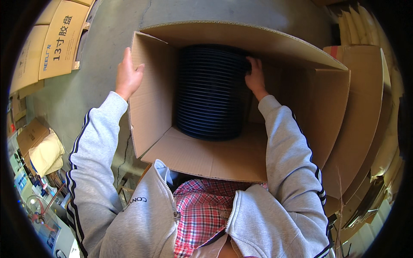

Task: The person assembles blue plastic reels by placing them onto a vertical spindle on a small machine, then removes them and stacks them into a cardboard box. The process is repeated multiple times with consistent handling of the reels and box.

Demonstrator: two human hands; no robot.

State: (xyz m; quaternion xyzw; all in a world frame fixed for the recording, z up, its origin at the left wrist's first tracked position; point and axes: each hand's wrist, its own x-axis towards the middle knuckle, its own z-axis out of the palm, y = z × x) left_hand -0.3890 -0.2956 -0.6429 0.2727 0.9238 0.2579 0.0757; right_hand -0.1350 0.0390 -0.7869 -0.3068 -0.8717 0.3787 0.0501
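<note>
An open cardboard box [206, 161] stands before me, its flaps raised. Inside lies a tightly packed stack of black plastic reels [211, 92], their rims showing as close parallel ridges. My left hand [129, 76] straddles the edge of the left flap, thumb on its inner face and the index finger stretched along the edge; the other fingers are mostly hidden behind the cardboard. Reaching into the box, my right hand [255, 77] has its fingers bent against the upper right side of the stack. Shadow partly hides those fingertips.
Closed cardboard cartons [58, 43] are piled at the far left. More cardboard boxes [365, 99] stand close on the right, beside pale sacks [359, 26]. A cluttered bench with a yellowish bag [46, 151] is at the lower left. Grey concrete floor [107, 38] lies beyond the box.
</note>
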